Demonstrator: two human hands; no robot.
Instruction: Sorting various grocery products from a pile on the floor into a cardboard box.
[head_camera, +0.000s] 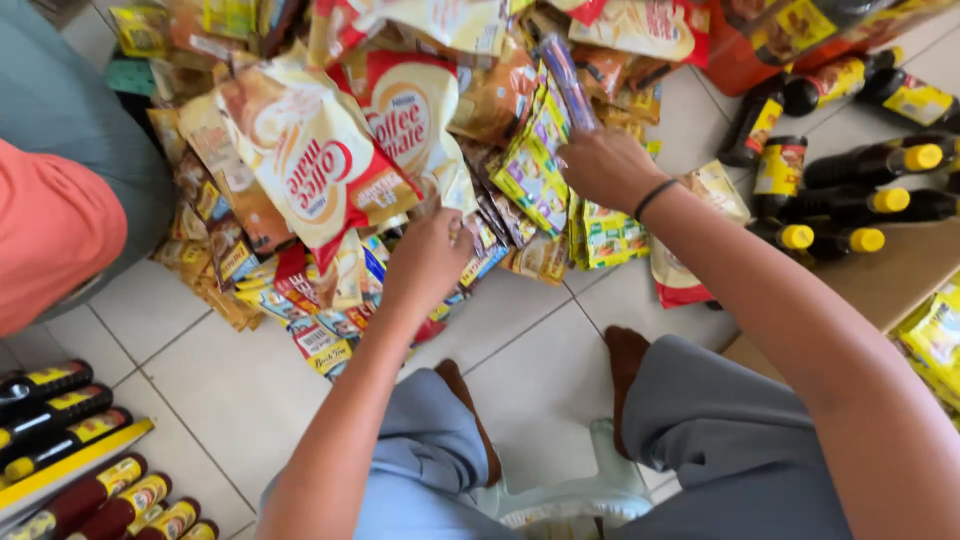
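Note:
A large heap of sachet strips and pouches (400, 150) lies on the white tiled floor in front of me. My left hand (428, 262) reaches into the heap's near edge and closes on small sachets beside a white and red creamer pouch (405, 115). My right hand (605, 165) is higher, gripping a strip of purple and blue sachets (568, 80) that sticks up, next to green and yellow sachet strips (535, 160). A black band circles my right wrist. My knees in grey-blue trousers and bare feet are below.
Dark sauce bottles with yellow caps (850, 190) lie on the floor and cardboard at right. More dark bottles (90, 480) lie at the bottom left. Another person in a salmon top (50, 220) sits at left. A pale plastic stool (560, 495) is under me.

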